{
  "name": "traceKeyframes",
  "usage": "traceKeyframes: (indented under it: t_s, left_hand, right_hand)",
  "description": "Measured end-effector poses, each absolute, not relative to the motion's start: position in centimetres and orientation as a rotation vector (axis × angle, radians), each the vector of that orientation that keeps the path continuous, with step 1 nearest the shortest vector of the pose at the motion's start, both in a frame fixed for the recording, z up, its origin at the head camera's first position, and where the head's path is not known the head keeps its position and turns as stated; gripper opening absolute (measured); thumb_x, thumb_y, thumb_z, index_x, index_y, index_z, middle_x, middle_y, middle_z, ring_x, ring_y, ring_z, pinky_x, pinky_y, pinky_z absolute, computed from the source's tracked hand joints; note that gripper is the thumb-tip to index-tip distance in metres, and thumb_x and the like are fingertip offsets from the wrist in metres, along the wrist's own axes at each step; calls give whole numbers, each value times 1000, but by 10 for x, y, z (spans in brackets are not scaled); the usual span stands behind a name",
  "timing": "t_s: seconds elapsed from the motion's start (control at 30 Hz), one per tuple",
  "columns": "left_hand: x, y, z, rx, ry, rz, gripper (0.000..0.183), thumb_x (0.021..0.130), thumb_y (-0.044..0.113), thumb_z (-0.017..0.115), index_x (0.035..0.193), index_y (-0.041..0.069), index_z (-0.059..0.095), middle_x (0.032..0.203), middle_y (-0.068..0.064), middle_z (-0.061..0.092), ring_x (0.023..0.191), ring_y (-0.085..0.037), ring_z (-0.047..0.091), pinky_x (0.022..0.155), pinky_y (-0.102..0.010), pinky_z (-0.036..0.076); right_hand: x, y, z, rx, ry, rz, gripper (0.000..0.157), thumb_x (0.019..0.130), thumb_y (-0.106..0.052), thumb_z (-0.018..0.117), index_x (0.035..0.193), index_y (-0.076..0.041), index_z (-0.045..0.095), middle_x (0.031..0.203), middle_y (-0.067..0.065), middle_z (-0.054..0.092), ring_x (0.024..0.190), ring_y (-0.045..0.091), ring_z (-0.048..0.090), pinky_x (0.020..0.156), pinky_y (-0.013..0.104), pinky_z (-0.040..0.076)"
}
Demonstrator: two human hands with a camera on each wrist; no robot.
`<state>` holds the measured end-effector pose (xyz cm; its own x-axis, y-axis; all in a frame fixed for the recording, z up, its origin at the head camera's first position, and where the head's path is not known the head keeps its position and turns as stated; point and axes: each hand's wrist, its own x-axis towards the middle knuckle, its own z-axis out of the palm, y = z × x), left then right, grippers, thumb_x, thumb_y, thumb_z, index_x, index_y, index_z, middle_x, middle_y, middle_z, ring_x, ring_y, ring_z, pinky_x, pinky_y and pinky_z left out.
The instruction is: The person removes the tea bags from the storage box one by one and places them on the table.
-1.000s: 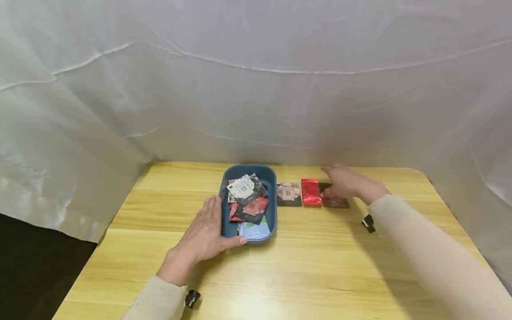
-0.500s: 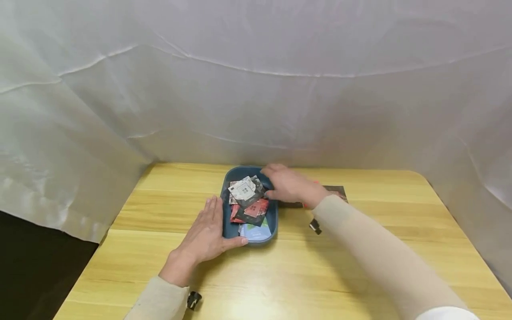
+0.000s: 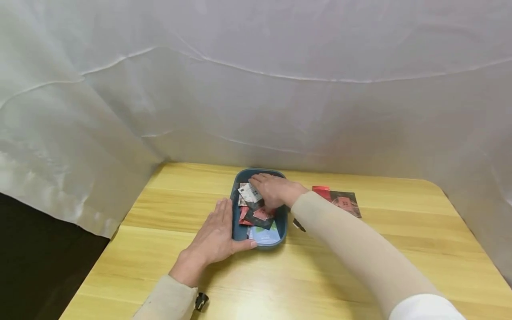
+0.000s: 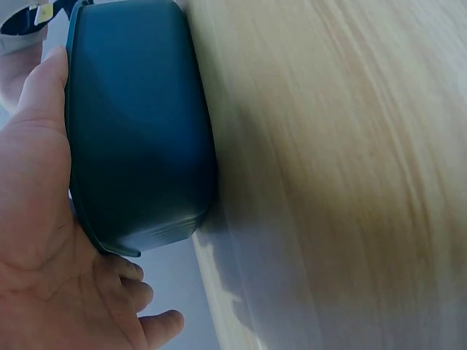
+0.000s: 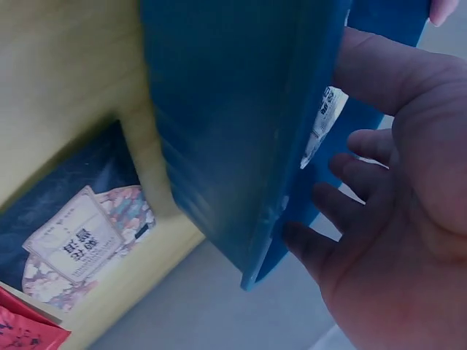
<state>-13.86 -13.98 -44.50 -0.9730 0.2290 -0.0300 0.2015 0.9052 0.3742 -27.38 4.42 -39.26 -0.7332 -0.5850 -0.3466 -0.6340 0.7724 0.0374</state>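
A dark blue plastic tray (image 3: 270, 246) stands near the table's back edge, holding several flat packets. Against its left side rests my left hand (image 3: 212, 238), fingers straight along the wall and thumb over the near rim. My right hand (image 3: 274, 189) reaches over the right rim, its thumb and loosely bent fingers apart inside the tray; no packet shows between them. Around that hand lie a white-labelled packet (image 3: 249, 192) and a black packet with a red label (image 3: 262, 215). A light blue packet (image 3: 266, 234) lies at the tray's near end.
Right of the tray, a red packet (image 3: 321, 191) and a dark packet with a reddish label (image 3: 347, 203) lie on the table. The right wrist view also shows a black floral packet (image 5: 80, 233) beside the tray. A pale curtain (image 3: 280, 111) hangs behind.
My right hand has moved left from the packets on the table into the tray. My left hand keeps its place at the tray's side. The head view has shifted slightly.
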Motion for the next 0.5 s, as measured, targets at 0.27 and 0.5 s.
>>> traceKeyframes:
  t_s: [0.27,0.5]
  left_hand:
    - [-137,-132,-442,355,2992,583,134,68,90,50,156,3,-1,164,-16,1,153,-28,4,122,-48,18]
    - [-138,-131,-443,354,2995,583,134,68,90,50,156,3,-1,164,-15,0,152,-27,3,123,-47,17]
  right_hand:
    - [-278,47,-393,-933,2618,307,106,74,-33,85,156,-13,22,162,6,24,150,23,21,122,40,24]
    - [-281,50,-395,-930,2646,282,106,68,-34,89,154,-13,29,158,6,33,147,24,29,118,41,31]
